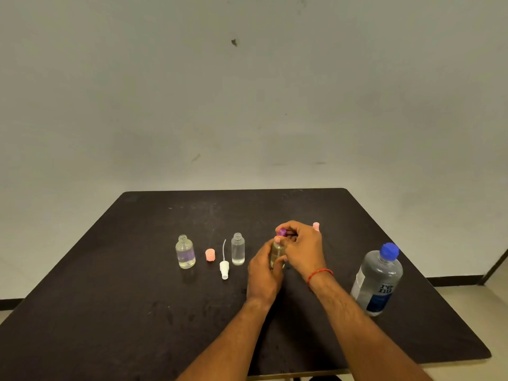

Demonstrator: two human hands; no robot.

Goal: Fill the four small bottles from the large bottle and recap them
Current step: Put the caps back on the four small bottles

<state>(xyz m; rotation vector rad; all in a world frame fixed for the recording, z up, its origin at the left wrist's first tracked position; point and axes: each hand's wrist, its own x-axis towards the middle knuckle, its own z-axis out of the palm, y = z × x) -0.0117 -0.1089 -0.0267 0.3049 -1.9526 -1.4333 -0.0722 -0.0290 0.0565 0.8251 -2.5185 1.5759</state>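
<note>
Plastic threads, so pinched purple cap (282, 231) in right hand (302, 247), gripped small bottle (276, 254) upright in left hand (263, 274) (needed square seating).

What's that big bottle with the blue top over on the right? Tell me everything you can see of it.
The large bottle is clear plastic, with a blue cap on and a white and dark blue label. It stands on the dark table near the right edge; its liquid level is hard to judge. Nothing grips it: the left hand holds a small bottle, the right hand pinches a purple cap.
</note>
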